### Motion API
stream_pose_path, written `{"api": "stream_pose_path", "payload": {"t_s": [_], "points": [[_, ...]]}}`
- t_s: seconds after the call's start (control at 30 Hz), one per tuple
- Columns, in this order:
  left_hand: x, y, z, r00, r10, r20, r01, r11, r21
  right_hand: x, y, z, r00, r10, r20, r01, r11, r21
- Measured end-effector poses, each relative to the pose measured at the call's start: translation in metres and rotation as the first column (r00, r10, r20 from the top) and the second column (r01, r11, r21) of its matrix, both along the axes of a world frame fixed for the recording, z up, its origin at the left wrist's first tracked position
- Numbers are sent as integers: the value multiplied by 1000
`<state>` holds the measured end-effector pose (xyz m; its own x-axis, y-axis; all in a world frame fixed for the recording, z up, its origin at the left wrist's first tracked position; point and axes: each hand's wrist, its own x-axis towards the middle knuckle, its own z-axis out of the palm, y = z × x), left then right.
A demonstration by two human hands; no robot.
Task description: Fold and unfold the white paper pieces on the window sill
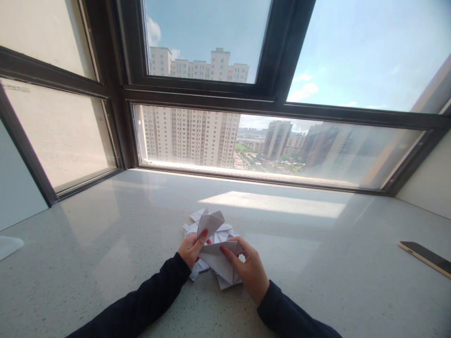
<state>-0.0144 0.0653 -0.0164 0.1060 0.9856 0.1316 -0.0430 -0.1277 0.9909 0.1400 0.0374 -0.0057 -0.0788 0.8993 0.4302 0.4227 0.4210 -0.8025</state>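
Observation:
My left hand [192, 247] pinches a folded white paper piece [211, 221] that stands up from between thumb and fingers. Between thumb and fingers, my right hand [250, 267] grips another folded paper piece [219, 259], which slants down to the left and meets the left hand. Whether the two pieces are joined I cannot tell, since the fingers cover where they meet. Behind and beneath both hands lies a loose pile of folded white papers [198, 215], partly hidden by the hands.
The speckled pale stone sill [105, 263] carries everything. A phone [428, 257] lies at the far right, and a white object [10, 246] is cut off at the left edge. Dark-framed windows [211, 96] close off the back and left side.

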Motion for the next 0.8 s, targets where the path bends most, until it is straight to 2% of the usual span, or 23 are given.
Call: {"api": "stream_pose_path", "payload": {"t_s": [0.53, 0.8], "points": [[1, 1, -2, 1000, -17, 8, 17, 999, -30, 1, 1, -1, 1000, 3, 21, -2, 1000, -13], [1, 5, -5, 994, -64, 85, 70, 995, -67, 0, 2, -5, 989, -2, -146, -8, 998, -67]]}}
